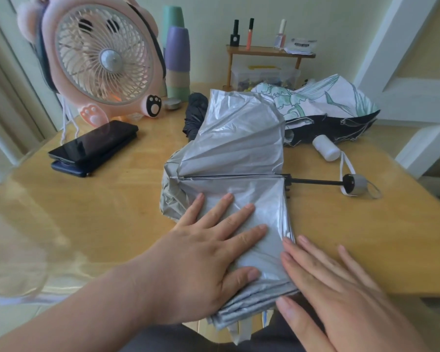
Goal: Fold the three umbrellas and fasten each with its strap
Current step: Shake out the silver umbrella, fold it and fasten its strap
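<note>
A silver umbrella (239, 148) lies collapsed on the wooden table (99, 212), its canopy spread in flat panels and its black shaft ending in a grey handle (354, 184) at the right. My left hand (208, 257) presses flat on the near panel with straight fingers. My right hand (335, 288) lies flat at the panel's right edge, fingertips touching the fabric. A white floral umbrella (323, 102) with a black underside and a white handle (325, 148) lies unfolded behind. A dark folded umbrella (194, 113) shows partly behind the silver one.
A pink desk fan (99, 59) stands at the back left, with two dark phones (94, 148) stacked in front of it. Stacked cups (177, 52), a small metal tin (172, 104) and a little wooden shelf (267, 52) with bottles stand at the back.
</note>
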{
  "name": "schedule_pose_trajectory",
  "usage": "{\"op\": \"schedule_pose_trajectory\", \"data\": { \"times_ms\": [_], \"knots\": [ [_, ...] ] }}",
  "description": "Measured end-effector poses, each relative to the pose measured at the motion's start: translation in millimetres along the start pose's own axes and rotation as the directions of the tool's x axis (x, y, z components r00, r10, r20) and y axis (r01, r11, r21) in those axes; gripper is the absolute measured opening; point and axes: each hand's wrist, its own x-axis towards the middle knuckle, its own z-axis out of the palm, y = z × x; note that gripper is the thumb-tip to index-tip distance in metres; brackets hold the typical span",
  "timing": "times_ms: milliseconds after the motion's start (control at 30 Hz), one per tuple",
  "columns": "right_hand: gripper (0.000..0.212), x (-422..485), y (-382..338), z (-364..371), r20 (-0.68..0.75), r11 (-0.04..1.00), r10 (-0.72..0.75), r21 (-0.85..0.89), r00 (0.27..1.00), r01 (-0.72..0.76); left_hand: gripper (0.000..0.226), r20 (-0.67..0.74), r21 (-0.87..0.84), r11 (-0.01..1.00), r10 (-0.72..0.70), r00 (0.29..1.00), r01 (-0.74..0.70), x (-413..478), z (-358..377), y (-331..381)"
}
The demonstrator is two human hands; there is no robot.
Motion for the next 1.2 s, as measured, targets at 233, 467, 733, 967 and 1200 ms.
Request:
{"op": "schedule_pose_trajectory", "data": {
  "times_ms": [233, 467, 733, 967, 1200],
  "knots": [
    [0.046, 47, -12, -35, -0.193, 0.994, 0.106, 0.038, 0.975, -0.101, 0.067, -0.110, 0.016, 0.998, -0.058, 0.992, 0.061, 0, 9, -4],
    [0.081, 81, -3, -13, 0.274, 0.995, 0.099, -0.029, 0.957, -0.095, 0.099, -0.167, -0.019, 0.987, -0.161, 0.973, 0.160, 2, 3, -13],
    [0.088, 78, 1, -6, 0.357, 0.991, 0.135, -0.048, 0.924, -0.126, 0.100, -0.127, -0.035, 0.986, -0.168, 0.978, 0.165, 1, 2, -15],
    [0.094, 75, -2, -5, 0.282, 0.988, 0.152, -0.019, 0.947, -0.152, 0.043, -0.617, -0.336, 0.940, -0.261, 0.742, 0.051, 3, -6, -30],
    [0.101, 73, -1, 0, 0.265, 0.986, 0.151, 0.024, 0.953, -0.163, 0.066, -0.232, -0.789, 0.533, -0.719, 0.655, 0.306, 36, -72, -59]
  ]
}}
